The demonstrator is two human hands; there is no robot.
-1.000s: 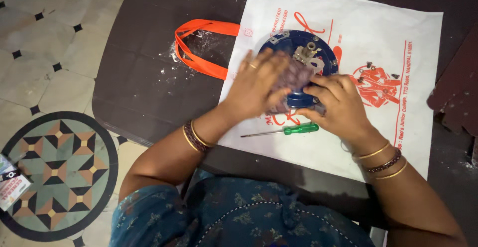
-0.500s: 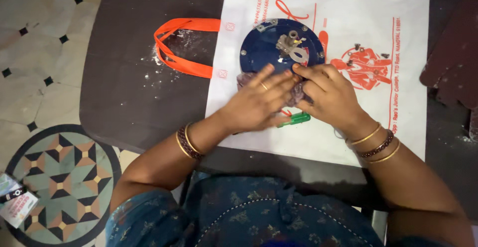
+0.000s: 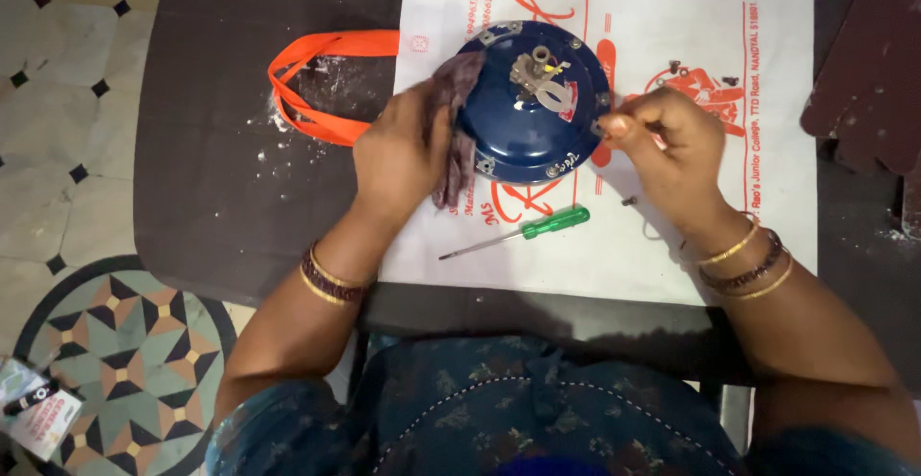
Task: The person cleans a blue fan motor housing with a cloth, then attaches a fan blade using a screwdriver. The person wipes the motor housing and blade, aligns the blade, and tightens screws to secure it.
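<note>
Your left hand (image 3: 398,154) is closed on a purplish cloth (image 3: 453,126) and presses it against the left flank of the round blue metal cover (image 3: 532,111), which sits on the white printed bag (image 3: 672,236) toward the far side of the dark table (image 3: 221,188). Your right hand (image 3: 672,140) is on the opposite side, fingers pinched together at the cover's right rim, so the cover lies between your two hands, to the right of the left and to the left of the right. Both touch it, and neither is nearer. The cover is dome-shaped with no long axis to speak of; its metal fitting (image 3: 537,68) points up at the middle. The green-handled screwdriver (image 3: 523,232) lies on the bag just near of the cover, its long axis running left to right with the handle to the right, about midway between your wrists. A few small screws (image 3: 700,75) rest on the bag beyond your right hand, and the bag's orange handles (image 3: 317,83) loop out to the left.
</note>
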